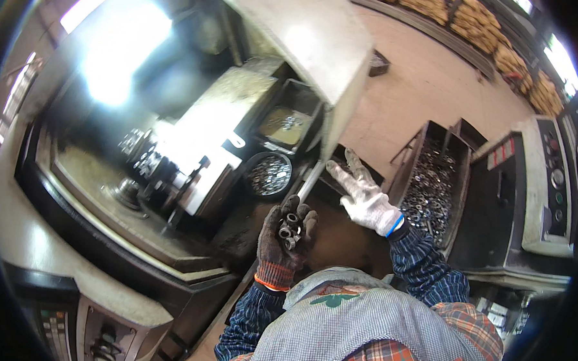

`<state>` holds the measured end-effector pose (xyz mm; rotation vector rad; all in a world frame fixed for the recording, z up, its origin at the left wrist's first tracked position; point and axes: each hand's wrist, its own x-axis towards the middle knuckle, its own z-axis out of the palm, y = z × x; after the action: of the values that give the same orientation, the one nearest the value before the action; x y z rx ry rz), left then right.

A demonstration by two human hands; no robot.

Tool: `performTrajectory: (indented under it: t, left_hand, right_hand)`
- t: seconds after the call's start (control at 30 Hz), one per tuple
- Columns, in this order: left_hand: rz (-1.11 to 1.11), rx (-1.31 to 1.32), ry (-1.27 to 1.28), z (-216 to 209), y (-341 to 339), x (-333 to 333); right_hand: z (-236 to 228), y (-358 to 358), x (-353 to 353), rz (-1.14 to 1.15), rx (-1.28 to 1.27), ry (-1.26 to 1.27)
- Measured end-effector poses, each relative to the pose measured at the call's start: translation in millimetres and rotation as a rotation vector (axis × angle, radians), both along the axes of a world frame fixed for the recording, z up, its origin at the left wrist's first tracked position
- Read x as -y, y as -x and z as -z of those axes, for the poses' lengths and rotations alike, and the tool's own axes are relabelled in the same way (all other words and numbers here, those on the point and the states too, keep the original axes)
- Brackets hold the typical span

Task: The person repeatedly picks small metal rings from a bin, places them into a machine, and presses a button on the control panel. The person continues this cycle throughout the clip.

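Observation:
My left hand (270,246), in a dark, soiled glove with an orange cuff, is cupped palm up around several small metal rings (290,230). My right hand (369,201) wears a white glove with grey, dirty fingertips. Its fingers are spread, with nothing visible in them, and it hovers between the machine and a long bin. Just beyond my left hand, a round dark pan (248,183) full of small shiny metal parts sits at the machine's opening. Behind the pan is a dark square tray (305,93) with yellowish liquid and a few small parts.
At left the machine's lit interior holds a dark metal fixture (157,180). Its pale door panel (318,40) juts out ahead. The long metal bin (458,206), heaped with metal rings, stands right, beside another machine's control panel (556,188). Stacked filled sacks (482,27) line the far right.

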<state>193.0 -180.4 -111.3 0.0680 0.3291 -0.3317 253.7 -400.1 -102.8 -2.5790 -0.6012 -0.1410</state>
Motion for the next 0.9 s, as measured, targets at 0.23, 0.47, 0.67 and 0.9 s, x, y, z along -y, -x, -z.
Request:
performTrajectory:
  t: [0.23,0.47,0.67,0.9]
  left_hand:
    - [0.355,0.11,0.076,10.6,-22.5,121.3]
    - [0.642,0.045,-0.073,1.4,-29.9,223.3]
    - [0.886,0.038,-0.104,-8.7,-11.9,319.5]
    - [1.182,-0.12,-0.369,20.3,9.7,418.6]
  right_hand:
    - [-40.6,43.5,93.9,-0.031,0.234,0.063]
    - [-40.4,65.6,185.8,-0.059,0.197,0.096]
    - [-42.8,131.1,262.5,0.292,0.364,-0.013]
    - [-74.5,278.8,328.8,0.748,0.354,-0.477]
